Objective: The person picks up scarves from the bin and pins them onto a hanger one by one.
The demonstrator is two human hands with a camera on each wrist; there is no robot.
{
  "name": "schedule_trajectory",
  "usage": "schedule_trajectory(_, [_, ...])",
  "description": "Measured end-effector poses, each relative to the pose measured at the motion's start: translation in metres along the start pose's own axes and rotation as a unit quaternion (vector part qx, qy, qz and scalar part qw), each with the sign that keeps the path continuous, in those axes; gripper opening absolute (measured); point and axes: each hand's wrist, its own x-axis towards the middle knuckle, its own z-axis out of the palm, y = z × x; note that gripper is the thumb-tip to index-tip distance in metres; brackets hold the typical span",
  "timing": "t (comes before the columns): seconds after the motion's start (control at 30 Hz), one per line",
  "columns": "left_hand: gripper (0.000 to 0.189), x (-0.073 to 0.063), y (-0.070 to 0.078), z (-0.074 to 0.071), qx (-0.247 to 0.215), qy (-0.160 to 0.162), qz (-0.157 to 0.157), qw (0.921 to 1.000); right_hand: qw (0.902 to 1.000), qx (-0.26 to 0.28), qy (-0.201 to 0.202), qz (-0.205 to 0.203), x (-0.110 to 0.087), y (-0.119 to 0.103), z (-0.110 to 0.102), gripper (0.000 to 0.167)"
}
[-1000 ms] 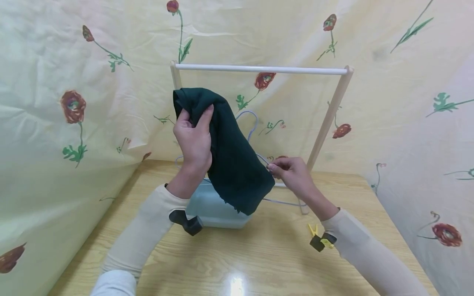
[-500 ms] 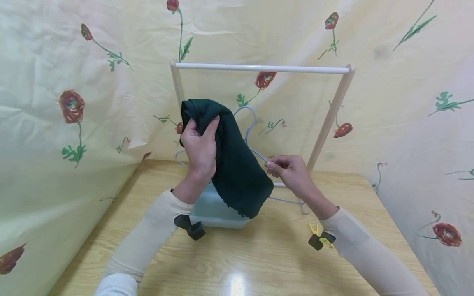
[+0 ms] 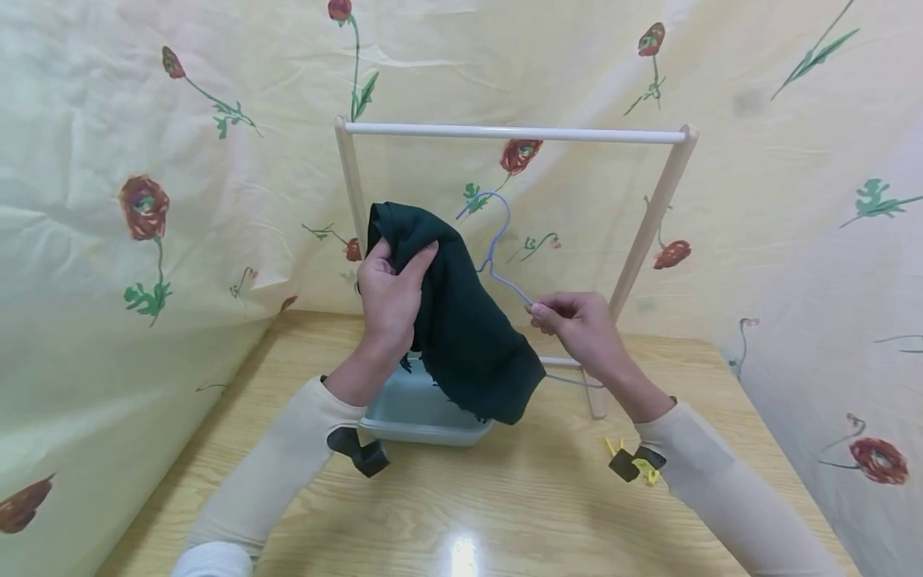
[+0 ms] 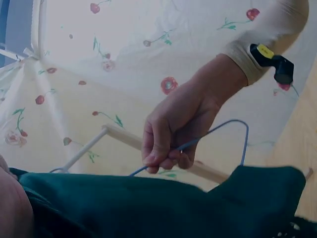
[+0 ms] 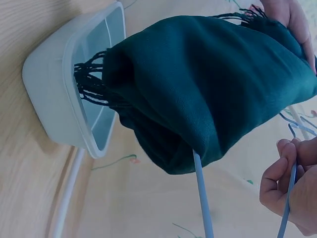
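The dark green fringed scarf hangs in the air between the two hands, in front of the blue wire hanger; its long axis slants from the left hand, at the upper left, to a free lower end below the right hand and toward that side; the left hand is the nearer, being in contact, while the right hand lies just beyond the scarf's right edge. The left hand pinches the bunched upper end between thumb and fingers; the right hand has thumb and fingertips closed on one sloping shoulder of the hanger, whose hook points upward. The hanger's lower bar emerges beside the scarf's lower end; in the right wrist view it enters a fold of the cloth, though how far the cloth passes round it cannot be told. The scarf appears soft, matt and folded into several layers; dark tassels trail over the mouth of the pale blue plastic tub on the worktop; the garment rack stands behind; yellow clothespins lie near the right wrist, partly hidden.
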Motion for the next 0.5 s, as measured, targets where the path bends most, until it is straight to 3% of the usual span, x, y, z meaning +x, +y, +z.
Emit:
schedule_trajectory(0.23, [0.032,0.001,0.010,-0.008,0.084,-0.056,-0.032,0.9944,0.9999,-0.010,0.008,-0.007,0.000,-0.007,-0.009,0.022])
schedule_trajectory(0.5, [0.041,0.000,0.015,-0.015,0.103,-0.115,-0.079,0.9848,0.9999,0.004,0.002,-0.015,0.000,-0.014,-0.014,0.022])
